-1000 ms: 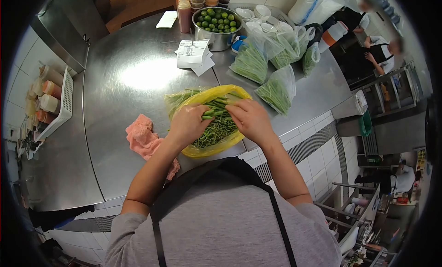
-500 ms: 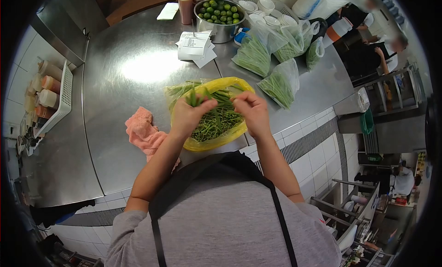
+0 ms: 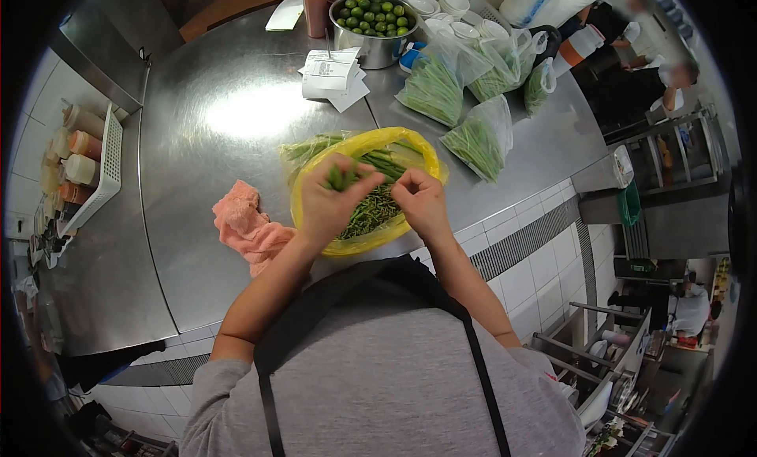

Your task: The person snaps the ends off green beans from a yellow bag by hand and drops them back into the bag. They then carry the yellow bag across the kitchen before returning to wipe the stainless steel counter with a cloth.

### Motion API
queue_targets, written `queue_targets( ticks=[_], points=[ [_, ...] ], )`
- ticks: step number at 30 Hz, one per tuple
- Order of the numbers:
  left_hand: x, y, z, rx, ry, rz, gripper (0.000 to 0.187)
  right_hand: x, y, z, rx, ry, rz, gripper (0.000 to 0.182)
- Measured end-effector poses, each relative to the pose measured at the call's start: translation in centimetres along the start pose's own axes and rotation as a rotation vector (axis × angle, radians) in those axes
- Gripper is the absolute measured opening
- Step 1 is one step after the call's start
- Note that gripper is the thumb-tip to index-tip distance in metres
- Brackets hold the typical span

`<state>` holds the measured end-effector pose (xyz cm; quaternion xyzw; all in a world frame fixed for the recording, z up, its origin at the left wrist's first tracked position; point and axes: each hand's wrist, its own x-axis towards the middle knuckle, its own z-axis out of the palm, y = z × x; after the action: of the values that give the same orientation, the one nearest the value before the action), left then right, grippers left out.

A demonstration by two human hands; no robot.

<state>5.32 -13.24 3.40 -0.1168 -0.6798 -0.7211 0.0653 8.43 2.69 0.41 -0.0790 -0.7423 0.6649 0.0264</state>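
A yellow-rimmed plastic bag (image 3: 430, 148) lies wide open in front of me, with long green beans (image 3: 378, 159) at its far side and many short, thin green pieces (image 3: 369, 218) nearer me. Above the bag, my left hand (image 3: 330, 201) is closed around a few green beans whose ends stick up past the fingers. My right hand (image 3: 423, 203) is at the bag's right side, thumb and forefinger pinched together. Whatever is in that pinch, if anything, is too small to make out.
A pink cloth (image 3: 248, 224) lies left of the bag. Tied clear bags of cut green vegetables (image 3: 477, 141) sit at right, paper slips (image 3: 331, 72) and a steel pot (image 3: 371, 51) of limes farther back. A white basket (image 3: 110, 161) of bottles stands left. People (image 3: 631, 94) work at right.
My hands have come closer together over the bag. The right hand has moved left and slightly down, and its fingers are now pinched tighter. Green beans stay in my left hand.
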Motion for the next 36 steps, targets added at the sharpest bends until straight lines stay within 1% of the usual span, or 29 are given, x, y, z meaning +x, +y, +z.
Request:
queue_targets(
  ticks=[1,2,4,5,6,8,9,11,12,14,15,16,17,18,19,20,21,22,23,24,26,27,29,30,31,32,33,35,36],
  points=[
    [-0.3,0.0,0.4,0.071,-0.093,0.310,0.014,0.4,0.5,-0.3,-0.050,0.026,-0.012,0.012],
    [-0.7,0.1,0.6,0.071,-0.094,0.310,0.014,0.7,0.9,-0.4,-0.099,0.052,-0.024,0.012],
    [-1.1,0.5,0.9,0.217,-0.199,0.368,0.015,1.0,0.4,-0.5,-0.097,0.061,-0.032,0.012],
    [-0.7,0.3,1.0,0.138,-0.137,0.320,0.012,1.2,0.1,-0.5,-0.095,0.069,-0.038,0.012],
    [-0.4,0.4,0.7,0.137,-0.136,0.321,0.012,1.5,0.3,-0.9,-0.096,0.069,-0.039,0.012],
    [0.4,0.9,-1.0,-0.092,0.082,-0.399,0.015,2.2,0.9,-1.8,-0.355,0.168,-0.197,0.013],
    [0.8,0.4,-2.1,-0.093,0.078,-0.397,0.015,2.3,0.8,-2.1,-0.355,0.172,-0.199,0.013],
    [1.5,-1.1,-4.0,-0.600,0.137,-0.451,0.018,2.6,0.7,-2.3,-0.822,-0.009,-0.197,0.012],
    [1.7,-1.1,-3.9,-0.598,0.138,-0.449,0.018,2.7,0.6,-2.0,-0.820,-0.010,-0.199,0.012],
    [2.0,-1.0,-3.4,-0.763,0.294,-0.556,0.021,3.0,0.4,-1.2,-0.833,-0.022,-0.337,0.010],
    [2.0,-0.9,-3.1,-0.758,0.290,-0.615,0.020,3.4,0.8,-1.0,-0.834,-0.022,-0.339,0.010],
    [1.9,-0.8,-2.8,-0.758,0.290,-0.614,0.020,4.1,1.6,-0.8,-0.840,-0.096,-0.453,0.008],
    [1.8,-0.8,-2.6,-0.676,0.219,-0.649,0.021,4.5,2.2,-0.7,-0.844,-0.171,-0.566,0.008],
    [1.7,-0.9,-2.5,-0.593,0.148,-0.682,0.022,4.5,2.4,-0.5,-0.844,-0.171,-0.567,0.008],
    [1.8,-2.1,-3.6,-0.522,-0.079,-0.663,0.019,4.7,2.6,-0.5,-0.935,-0.198,-0.560,0.008],
    [1.7,-2.7,-3.5,-0.524,-0.077,-0.658,0.019,4.9,2.7,-0.5,-1.026,-0.227,-0.552,0.009],
    [1.5,-1.8,-2.7,-0.190,-0.115,-0.537,0.018,4.7,2.1,-0.4,-1.028,-0.230,-0.558,0.009],
    [1.3,-1.2,-2.4,0.142,-0.147,-0.410,0.019,4.3,1.1,-0.5,-0.920,-0.243,-0.562,0.007],
    [1.1,-2.4,-2.5,0.217,-0.229,-0.247,0.024,3.9,0.0,-0.5,-0.812,-0.256,-0.566,0.006],
    [1.0,-2.1,-2.5,0.216,-0.222,-0.246,0.024,3.6,-1.1,-0.7,-0.812,-0.262,-0.570,0.006],
    [0.8,-1.1,-2.1,0.700,-0.359,0.170,0.026,2.7,-2.9,-1.2,-0.650,-0.300,-0.434,0.012],
    [0.7,-0.9,-1.9,0.772,-0.376,0.169,0.024,2.3,-3.5,-1.4,-0.649,-0.301,-0.433,0.012],
    [0.6,-0.3,-1.6,0.805,-0.407,0.145,0.024,1.9,-4.4,-1.8,-0.562,-0.238,-0.271,0.011],
    [0.6,0.1,-1.4,0.838,-0.440,0.118,0.023,1.8,-4.2,-1.9,-0.563,-0.232,-0.268,0.011],
    [0.6,0.2,-1.2,0.835,-0.447,0.117,0.023,1.6,-3.9,-2.0,-0.297,-0.263,-0.122,0.009],
    [0.6,0.3,-1.0,0.748,-0.411,0.164,0.021,1.5,-3.7,-2.0,-0.028,-0.289,0.021,0.009],
    [0.7,0.3,-1.0,0.662,-0.372,0.210,0.020,1.2,-3.6,-1.9,-0.028,-0.288,0.021,0.009],
    [0.8,0.2,-1.1,0.615,-0.342,0.243,0.019,0.7,-3.7,-1.5,0.557,-0.420,0.158,0.007],
    [0.9,0.5,-1.1,0.565,-0.312,0.277,0.018,0.7,-3.8,-1.4,0.560,-0.420,0.157,0.007]
  ],
)
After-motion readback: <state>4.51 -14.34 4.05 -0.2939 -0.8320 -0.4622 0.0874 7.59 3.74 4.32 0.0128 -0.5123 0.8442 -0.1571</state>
